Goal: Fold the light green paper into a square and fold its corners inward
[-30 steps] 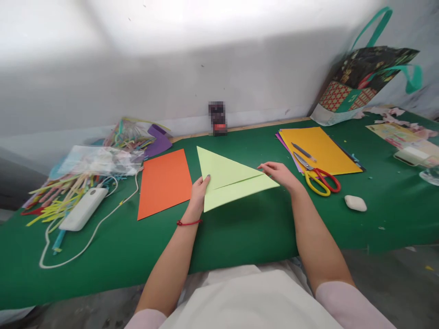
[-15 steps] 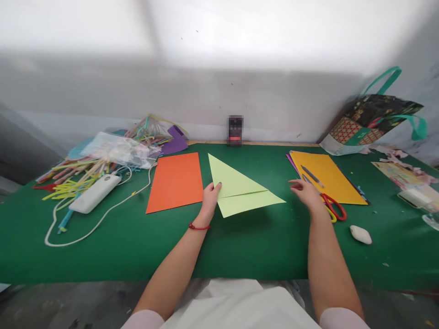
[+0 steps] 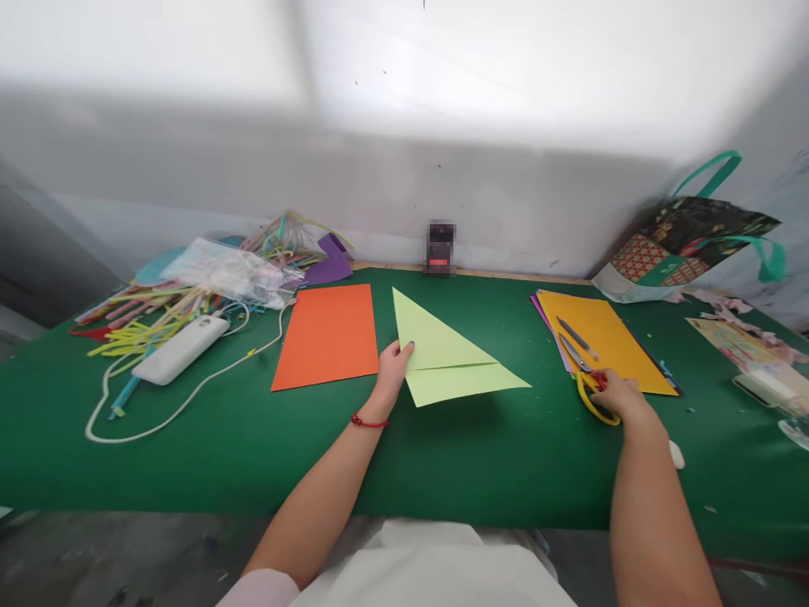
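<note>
A light green paper (image 3: 448, 358), folded into a triangle, lies on the green table (image 3: 480, 455). My left hand (image 3: 393, 371) pinches its left corner, thumb on top. My right hand (image 3: 616, 396) is closed over the handles of the yellow and red scissors (image 3: 585, 379), whose blades rest on a stack of orange paper (image 3: 607, 337) to the right. A grey craft knife (image 3: 576, 337) lies on that stack beside the blades.
An orange sheet (image 3: 329, 335) lies left of the green paper. Farther left are a white power bank (image 3: 180, 360) with its cable, coloured paper strips and a plastic bag (image 3: 221, 274). A patterned tote bag (image 3: 686, 240) leans at the back right. A white eraser (image 3: 676, 453) peeks out beside my right forearm.
My right hand left the right tip of the green paper, moved right and closed on the scissors' handles. My left hand kept hold of the paper's corner.
</note>
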The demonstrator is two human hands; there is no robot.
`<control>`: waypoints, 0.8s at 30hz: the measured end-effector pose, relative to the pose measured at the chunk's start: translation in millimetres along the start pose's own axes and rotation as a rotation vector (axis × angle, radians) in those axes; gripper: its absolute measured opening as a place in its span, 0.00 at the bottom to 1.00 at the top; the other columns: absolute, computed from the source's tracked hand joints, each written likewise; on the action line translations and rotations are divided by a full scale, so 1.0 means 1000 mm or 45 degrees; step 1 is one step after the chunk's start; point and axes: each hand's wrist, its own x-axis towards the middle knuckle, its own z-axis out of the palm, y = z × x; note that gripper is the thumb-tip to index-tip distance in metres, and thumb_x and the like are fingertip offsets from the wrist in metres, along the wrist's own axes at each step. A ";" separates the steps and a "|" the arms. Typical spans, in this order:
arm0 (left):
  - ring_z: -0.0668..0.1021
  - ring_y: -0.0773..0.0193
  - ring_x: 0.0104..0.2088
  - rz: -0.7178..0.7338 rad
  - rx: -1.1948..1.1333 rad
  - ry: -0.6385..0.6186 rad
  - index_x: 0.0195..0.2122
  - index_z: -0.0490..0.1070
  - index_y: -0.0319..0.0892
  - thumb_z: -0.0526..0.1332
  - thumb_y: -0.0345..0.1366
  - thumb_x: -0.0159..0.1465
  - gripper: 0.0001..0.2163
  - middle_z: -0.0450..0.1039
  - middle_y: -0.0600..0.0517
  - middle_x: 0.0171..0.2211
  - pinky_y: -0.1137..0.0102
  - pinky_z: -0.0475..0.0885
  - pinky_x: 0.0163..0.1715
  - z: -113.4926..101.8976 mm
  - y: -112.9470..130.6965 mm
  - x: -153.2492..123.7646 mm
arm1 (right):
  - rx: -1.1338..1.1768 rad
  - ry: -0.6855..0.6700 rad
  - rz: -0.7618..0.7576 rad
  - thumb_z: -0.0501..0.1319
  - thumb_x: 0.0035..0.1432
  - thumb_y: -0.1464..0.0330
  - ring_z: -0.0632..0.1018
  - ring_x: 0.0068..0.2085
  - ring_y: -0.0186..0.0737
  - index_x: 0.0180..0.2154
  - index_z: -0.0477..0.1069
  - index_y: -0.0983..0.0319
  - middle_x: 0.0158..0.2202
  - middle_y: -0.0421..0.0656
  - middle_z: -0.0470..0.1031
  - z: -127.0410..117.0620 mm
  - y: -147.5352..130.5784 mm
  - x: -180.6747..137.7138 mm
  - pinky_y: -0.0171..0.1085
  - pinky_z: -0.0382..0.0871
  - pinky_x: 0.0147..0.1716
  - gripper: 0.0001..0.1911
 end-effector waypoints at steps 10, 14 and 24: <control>0.78 0.51 0.37 0.001 0.073 -0.003 0.32 0.74 0.38 0.68 0.47 0.47 0.18 0.78 0.44 0.35 0.64 0.73 0.34 -0.002 0.001 0.001 | 0.173 0.096 -0.011 0.60 0.52 0.66 0.77 0.44 0.52 0.57 0.61 0.64 0.47 0.57 0.71 0.014 0.002 0.000 0.41 0.69 0.39 0.30; 0.79 0.52 0.34 -0.003 0.158 0.093 0.28 0.73 0.38 0.68 0.48 0.47 0.17 0.78 0.45 0.32 0.64 0.73 0.32 -0.003 -0.002 0.008 | 0.331 0.230 -0.030 0.60 0.51 0.68 0.76 0.45 0.52 0.61 0.56 0.66 0.47 0.57 0.72 0.017 -0.001 -0.005 0.41 0.68 0.42 0.36; 0.80 0.56 0.32 -0.115 0.173 0.099 0.34 0.74 0.39 0.62 0.36 0.57 0.07 0.79 0.46 0.32 0.69 0.75 0.27 0.003 0.005 0.006 | 0.757 0.438 -0.110 0.59 0.47 0.69 0.74 0.48 0.51 0.60 0.58 0.61 0.47 0.50 0.72 0.020 0.004 -0.011 0.43 0.68 0.45 0.36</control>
